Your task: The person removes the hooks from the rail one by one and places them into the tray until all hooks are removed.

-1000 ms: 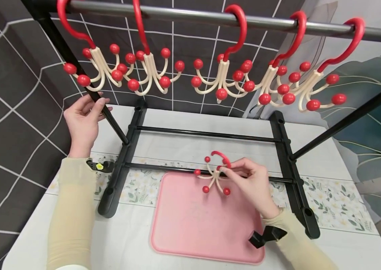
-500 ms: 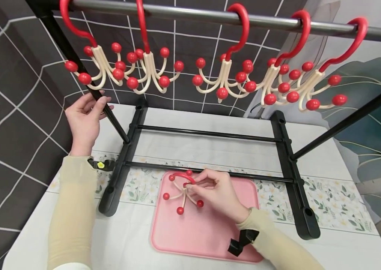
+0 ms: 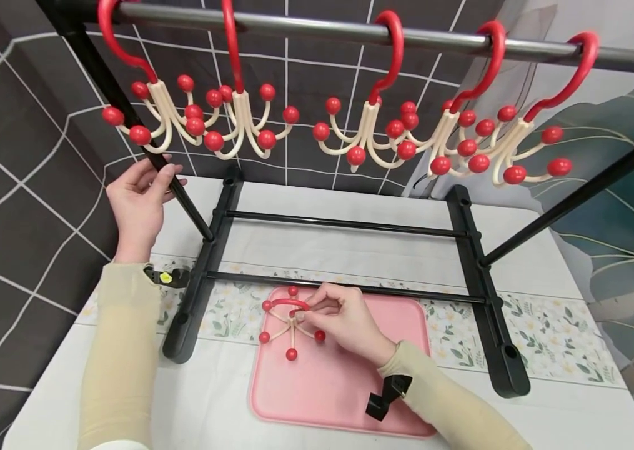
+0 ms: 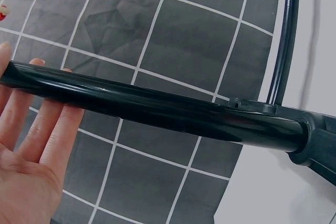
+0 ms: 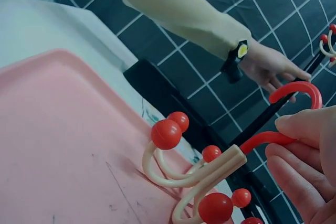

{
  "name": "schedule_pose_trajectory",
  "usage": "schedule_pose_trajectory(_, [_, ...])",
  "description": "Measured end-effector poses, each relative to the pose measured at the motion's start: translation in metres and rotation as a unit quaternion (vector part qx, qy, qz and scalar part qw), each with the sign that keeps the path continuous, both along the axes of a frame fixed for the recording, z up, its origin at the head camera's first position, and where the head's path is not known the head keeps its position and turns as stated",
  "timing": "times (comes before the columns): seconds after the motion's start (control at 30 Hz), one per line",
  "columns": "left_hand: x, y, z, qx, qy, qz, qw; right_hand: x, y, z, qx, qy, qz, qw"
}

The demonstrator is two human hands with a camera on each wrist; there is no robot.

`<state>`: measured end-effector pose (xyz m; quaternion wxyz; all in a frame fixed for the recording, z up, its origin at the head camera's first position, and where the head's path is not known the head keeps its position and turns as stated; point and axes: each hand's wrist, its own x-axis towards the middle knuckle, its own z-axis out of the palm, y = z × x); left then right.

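Note:
My right hand (image 3: 347, 328) pinches the red hook of a claw-shaped hanger (image 5: 223, 163), which has cream prongs tipped with red balls. Thumb and fingers meet on the red stem in the right wrist view. In the head view the hanger lies over the left part of a pink tray (image 3: 345, 390), prongs spread low. My left hand (image 3: 138, 212) grips a slanted black post (image 4: 157, 109) of a clothes rack, thumb on one side and fingers behind it. Several matching hangers hang from the metal top bar (image 3: 317, 26), one of them at the far left (image 3: 165, 109).
The rack's black feet stand on the white table, left foot (image 3: 195, 294) and right foot (image 3: 488, 312). Two thin crossbars join them, the front crossbar (image 3: 423, 294) passing just behind the tray. A dark tiled backdrop (image 3: 19, 206) rises at the back and left.
My right hand has carried the hanger leftward and nearer, from the tray's back right to its left side, slowing lately. My left hand stays on the post.

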<state>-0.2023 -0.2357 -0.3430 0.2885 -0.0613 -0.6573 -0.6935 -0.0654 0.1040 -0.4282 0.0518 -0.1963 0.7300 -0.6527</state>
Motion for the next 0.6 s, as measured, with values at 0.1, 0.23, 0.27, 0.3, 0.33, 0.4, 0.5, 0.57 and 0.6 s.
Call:
schedule_pose_trajectory(0.1, [0.002,0.0,0.0,-0.003,-0.003,0.002,1.0,0.001,0.0,0.0,0.01,0.005,0.0,1.0])
schedule_pose_trajectory(0.23, [0.003,-0.001,0.0,-0.007,-0.003,0.008,0.9999,0.001,0.002,0.001,0.016,0.006,0.006,1.0])
schedule_pose_trajectory(0.27, [0.003,-0.001,-0.001,-0.005,-0.003,0.007,1.0,0.001,0.004,0.002,0.018,0.005,0.006,1.0])
schedule_pose_trajectory(0.3, [0.004,-0.001,-0.001,-0.006,-0.003,0.005,1.0,0.001,0.007,0.003,0.021,0.008,0.004,1.0])
schedule_pose_trajectory(0.33, [0.004,-0.001,-0.001,-0.007,-0.003,0.005,1.0,0.001,0.009,0.006,0.027,0.017,-0.001,0.999])
schedule_pose_trajectory(0.4, [0.005,0.0,-0.002,-0.005,-0.005,0.003,1.0,0.0,0.017,0.014,0.044,0.042,-0.02,0.998])
schedule_pose_trajectory(0.5, [0.005,0.0,-0.002,-0.005,-0.005,0.003,1.0,-0.002,0.032,0.036,0.054,0.091,-0.051,0.993])
schedule_pose_trajectory(0.57, [0.004,0.001,-0.001,-0.006,-0.005,0.005,1.0,-0.003,0.043,0.054,0.047,0.125,-0.075,0.988])
schedule_pose_trajectory(0.6, [0.004,0.001,0.0,-0.009,-0.004,0.005,0.9999,-0.004,0.05,0.063,0.037,0.14,-0.085,0.986])
